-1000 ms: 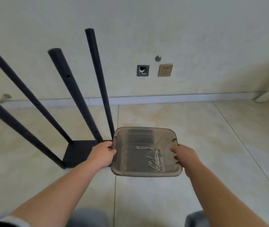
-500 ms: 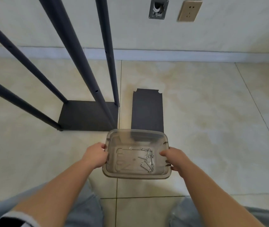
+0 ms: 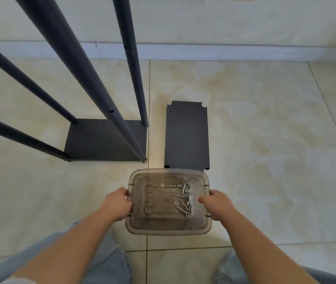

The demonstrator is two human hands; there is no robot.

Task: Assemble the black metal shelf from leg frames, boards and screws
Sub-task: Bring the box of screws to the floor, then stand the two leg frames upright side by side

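Observation:
I hold a translucent grey plastic tray [image 3: 142, 226] level in front of me, with my left hand [image 3: 116, 203] gripping its left rim and my right hand [image 3: 217, 203] gripping its right rim. Several silver screws [image 3: 183, 198] lie loose in the tray's right half. On the floor to the left stands the partly built black shelf: a bottom board [image 3: 99, 140] with several black legs [image 3: 85, 74] rising from its corners toward me. A loose black board [image 3: 186, 136] with notched corners lies flat on the tiles just beyond the tray.
Beige floor tiles [image 3: 265, 140] stretch to the right of the loose board. A white skirting board [image 3: 224, 52] and the wall close off the far side. My knees in light jeans [image 3: 109, 263] show at the bottom edge.
The view has tilted down further and drawn closer to the floor; the wall sockets have left the frame. The tray stays in both hands and now sits lower, close above the floor near the loose board.

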